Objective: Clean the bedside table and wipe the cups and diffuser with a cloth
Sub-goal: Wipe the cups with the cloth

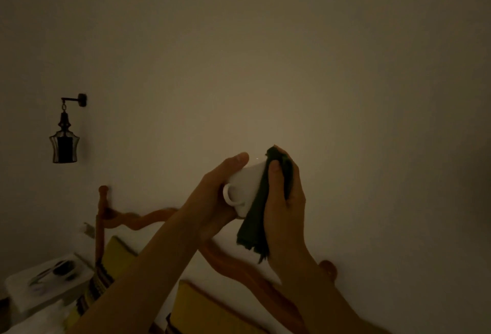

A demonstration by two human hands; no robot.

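Note:
In dim light I hold a white cup point(245, 184) up in front of the wall, tilted on its side with its handle facing me. My left hand point(212, 200) grips the cup from the left, thumb along its top. My right hand point(285, 198) presses a dark green cloth point(256, 224) against the cup's right side; the cloth wraps over its rim and hangs down below. A white bedside table point(24, 284) sits at the lower left, blurred, with dark objects lying on it. No diffuser is visible.
A dark lantern lamp point(64, 145) hangs from a wall bracket at the left. A curved wooden headboard point(138, 220) runs along the wall beneath my arms. Yellow striped pillows point(117, 256) lean against it at the bottom.

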